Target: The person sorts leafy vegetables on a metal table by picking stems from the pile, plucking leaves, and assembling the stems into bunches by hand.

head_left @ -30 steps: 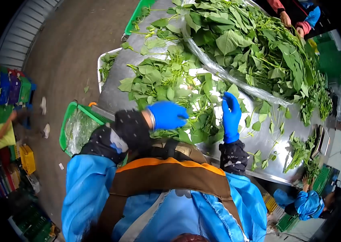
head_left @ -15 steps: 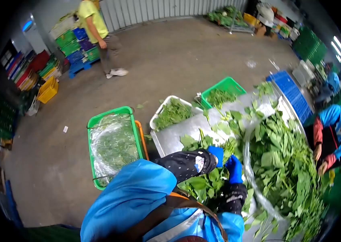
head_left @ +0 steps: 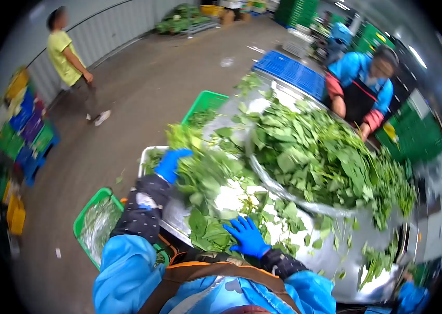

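My left hand [head_left: 170, 165], in a blue glove, grips a bunch of leafy greens [head_left: 202, 170] over the left side of the metal table [head_left: 178, 212]. Motion blurs the bunch, and its leaves partly hide my grip. Nearer my body, my right hand [head_left: 248, 237], gloved in blue too, has its fingers spread over the tabletop, next to loose leaves [head_left: 208, 230]. A white basket [head_left: 143, 163] with greens stands just beyond my left hand. Ahead to the right lies a large heap of leafy greens [head_left: 315, 152], bordered by a rolled clear plastic edge [head_left: 270, 183].
A green crate [head_left: 210, 99] stands past the table's far-left edge; another green crate [head_left: 81, 222], plastic-lined, is at lower left. Across the heap a co-worker [head_left: 359, 83] bends over the greens. A person in a yellow shirt [head_left: 64, 57] stands farther off. A blue pallet [head_left: 289, 73] borders the table.
My hands, close together at a bunch before, are now apart. The left has moved left with greens, and the right has opened over the table. My view has turned right.
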### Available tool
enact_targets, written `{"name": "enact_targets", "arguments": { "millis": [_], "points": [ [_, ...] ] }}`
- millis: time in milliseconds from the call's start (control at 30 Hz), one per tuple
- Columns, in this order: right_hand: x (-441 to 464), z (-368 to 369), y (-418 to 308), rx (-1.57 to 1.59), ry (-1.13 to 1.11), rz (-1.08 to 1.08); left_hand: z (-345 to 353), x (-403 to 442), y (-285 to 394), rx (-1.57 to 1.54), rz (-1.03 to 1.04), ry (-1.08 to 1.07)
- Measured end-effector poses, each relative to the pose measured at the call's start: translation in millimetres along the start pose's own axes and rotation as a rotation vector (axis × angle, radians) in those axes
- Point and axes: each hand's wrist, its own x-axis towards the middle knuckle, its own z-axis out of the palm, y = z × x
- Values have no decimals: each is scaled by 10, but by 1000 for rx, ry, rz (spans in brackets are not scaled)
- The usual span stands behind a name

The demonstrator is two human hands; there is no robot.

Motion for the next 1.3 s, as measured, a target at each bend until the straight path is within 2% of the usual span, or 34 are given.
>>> {"name": "enact_targets", "arguments": {
  "millis": [33,67,167,200,267,333,367,400,433,467,500,533,567,600,633,667,700,767,800,867,900,1000,1067,1100,1133,1200,1267,1300],
  "points": [
    [33,44,21,33,-21,31,-6,4,162,-96,95,1],
    [134,29,-24,56,6,61,-37,-19,371,-111,205,97],
    [552,145,93,-35,160,76,161,-194,1032,33,476,-4],
    [755,93,172,-72,206,102,141,-188,1163,104,510,-23],
    [1175,176,504,-156,362,228,698,-617,1240,423,689,-47],
    [1441,-16,692,-29,376,358,939,-796,1074,883,689,-166],
    [1431,-113,744,59,425,288,1067,-885,913,1145,856,-203],
    [1377,-221,760,149,476,220,979,-800,619,1384,846,-121],
    [1292,-336,746,234,530,149,1085,-900,397,1539,1006,-105],
    [1065,-436,684,199,625,221,1099,-898,162,1587,964,-198],
    [767,-424,682,224,636,411,1177,-930,-27,1604,713,-257],
    [475,-289,761,450,789,488,1211,-899,-242,1585,804,-347],
    [122,-346,679,217,842,586,1267,-874,-482,1585,753,-396],
    [-311,-261,639,382,883,791,1318,-870,-709,1596,677,-479],
    [-728,-154,642,386,983,784,1309,-820,-983,1609,644,-540],
    [-1091,-292,415,343,931,973,1291,-782,-1347,1620,603,-601],
    [-1531,-138,418,224,891,1123,1197,-711,-1789,1579,654,-618],
    [-2150,-169,208,143,804,1311,1061,-642,-2294,1654,667,-610],
    [-2402,-115,177,99,732,1402,1049,-607,-2432,1768,636,-584],
    [-2605,-131,50,111,489,1516,1083,-583,-2520,1786,701,-526],
    [-2675,-120,-17,125,358,1560,1103,-551,-2485,1835,513,-574],
    [-2591,82,-79,70,414,1303,1133,-621,-2385,1811,545,-571],
    [-2376,210,-32,34,292,1184,1112,-592,-2481,1862,606,-565],
    [-2315,262,9,41,219,1163,1157,-575,-2510,1986,482,-571],
    [-2276,296,58,41,146,1141,1207,-569,-2484,1972,479,-580],
    [-2497,351,93,110,318,1168,1405,-611,-2322,1930,467,-584],
    [-2774,202,-1,253,480,1344,1499,-623,-2354,1833,693,-565],
    [-2898,175,-10,357,542,1454,1490,-575,-2460,1909,603,-589]
  ]
}}
